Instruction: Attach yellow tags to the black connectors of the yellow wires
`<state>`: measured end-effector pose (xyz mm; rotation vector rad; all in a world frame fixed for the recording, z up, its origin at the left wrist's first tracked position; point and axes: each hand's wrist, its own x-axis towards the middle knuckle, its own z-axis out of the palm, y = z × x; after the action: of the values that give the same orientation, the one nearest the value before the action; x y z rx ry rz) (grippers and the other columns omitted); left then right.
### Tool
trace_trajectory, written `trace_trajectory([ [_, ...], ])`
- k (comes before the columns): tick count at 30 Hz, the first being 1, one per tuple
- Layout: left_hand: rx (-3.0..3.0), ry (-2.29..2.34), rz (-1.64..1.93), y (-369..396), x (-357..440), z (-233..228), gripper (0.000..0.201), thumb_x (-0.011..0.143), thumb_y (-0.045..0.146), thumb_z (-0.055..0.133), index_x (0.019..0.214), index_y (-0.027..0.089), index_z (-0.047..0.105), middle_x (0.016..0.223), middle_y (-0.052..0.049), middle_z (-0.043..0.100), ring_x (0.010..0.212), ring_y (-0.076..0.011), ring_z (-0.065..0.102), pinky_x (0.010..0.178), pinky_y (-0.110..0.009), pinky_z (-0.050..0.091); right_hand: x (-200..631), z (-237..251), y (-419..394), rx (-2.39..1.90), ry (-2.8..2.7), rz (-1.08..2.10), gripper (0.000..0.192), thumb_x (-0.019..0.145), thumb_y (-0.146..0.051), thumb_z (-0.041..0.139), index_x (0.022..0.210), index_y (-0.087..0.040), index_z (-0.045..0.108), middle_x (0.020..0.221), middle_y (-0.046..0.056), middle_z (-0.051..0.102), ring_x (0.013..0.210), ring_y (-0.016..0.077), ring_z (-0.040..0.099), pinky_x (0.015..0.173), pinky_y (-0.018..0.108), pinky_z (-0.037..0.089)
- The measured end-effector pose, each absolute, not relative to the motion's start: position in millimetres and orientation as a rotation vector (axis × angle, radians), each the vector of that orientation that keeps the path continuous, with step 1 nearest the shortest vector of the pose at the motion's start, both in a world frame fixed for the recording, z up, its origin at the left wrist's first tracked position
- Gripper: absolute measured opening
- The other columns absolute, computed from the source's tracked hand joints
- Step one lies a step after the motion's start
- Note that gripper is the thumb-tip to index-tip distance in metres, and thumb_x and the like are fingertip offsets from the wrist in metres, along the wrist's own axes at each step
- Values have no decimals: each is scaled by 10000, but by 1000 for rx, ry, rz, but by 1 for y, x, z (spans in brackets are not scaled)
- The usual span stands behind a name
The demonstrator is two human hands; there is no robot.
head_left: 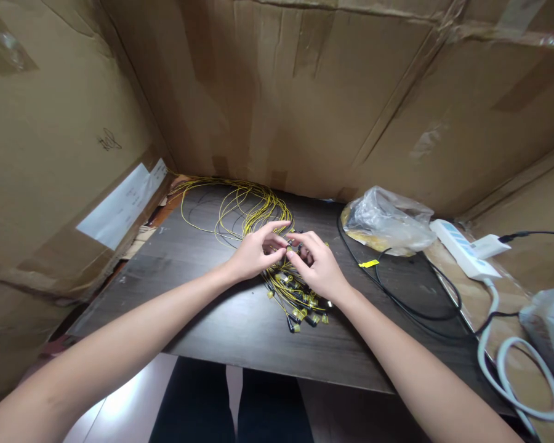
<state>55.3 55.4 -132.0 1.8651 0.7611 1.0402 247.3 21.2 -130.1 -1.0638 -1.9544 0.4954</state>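
Observation:
A bundle of thin yellow cables (270,209) lies on the dark table, its far end looping to the back left. Black connectors with clear yellow caps (298,314) are heaped at its near end. Over that heap, my left hand (258,251) pinches with thumb and fingertips, the index finger reaching forward. My right hand (321,264) faces it, closed in a pinch, with its other fingers curled. Between the two sets of fingertips is a small yellow-tipped cable connector (289,248), mostly covered by the fingers.
Cardboard walls (268,98) enclose the dark table (203,307) at the back and sides. To the right lie a clear plastic bag (388,215), a black cable (397,311) with a yellow tag (368,263), and a white power strip (464,249) with its coiled cord (501,375).

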Motion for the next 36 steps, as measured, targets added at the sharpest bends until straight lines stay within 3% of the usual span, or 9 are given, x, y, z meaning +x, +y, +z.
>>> trace_trajectory([
  [4,1840,757,1010,57,54,-131,684,844,168,663,1479,148,410,917,-62,750,776,-155,707,711,-257,555,248,-129,21,-991,-2015,413,220,972,-226,564,1167,-187,658,997,77,618,779,178,590,695,318,512],
  [10,1762,774,1006,57,54,-131,616,854,231,686,1424,142,470,967,-89,759,808,-172,722,741,-279,563,250,-128,20,-958,-2046,284,170,964,-200,589,1103,-192,688,967,76,648,873,209,638,768,345,534],
  [14,1863,829,988,55,54,-129,525,858,229,675,1360,148,542,975,-85,767,744,-158,701,668,-261,541,248,-128,18,-961,-2040,276,164,965,-209,586,1097,-194,682,970,80,655,900,220,645,797,359,544],
  [22,2046,777,958,54,54,-131,590,846,136,640,1419,154,499,968,-61,768,809,-164,718,763,-279,567,246,-125,15,-964,-2065,312,193,974,-212,555,1109,-220,692,959,76,676,907,231,637,826,387,528],
  [28,2103,814,988,53,54,-132,550,875,176,624,1415,159,521,936,-48,763,783,-154,710,768,-269,567,247,-124,18,-970,-2056,395,188,972,-209,554,1102,-207,689,954,71,656,840,209,618,761,353,512],
  [33,2161,872,1024,52,54,-129,565,874,180,592,1431,146,499,815,-14,723,662,-130,645,681,-248,519,257,-117,23,-1008,-2018,397,270,984,-241,521,1220,-176,634,1007,83,619,767,184,577,665,317,475],
  [36,2191,943,1017,52,53,-125,468,862,178,576,1329,143,597,717,6,680,591,-121,591,618,-244,473,266,-114,27,-1096,-1913,357,242,978,-234,494,1157,-175,645,905,56,604,719,180,556,639,312,451],
])
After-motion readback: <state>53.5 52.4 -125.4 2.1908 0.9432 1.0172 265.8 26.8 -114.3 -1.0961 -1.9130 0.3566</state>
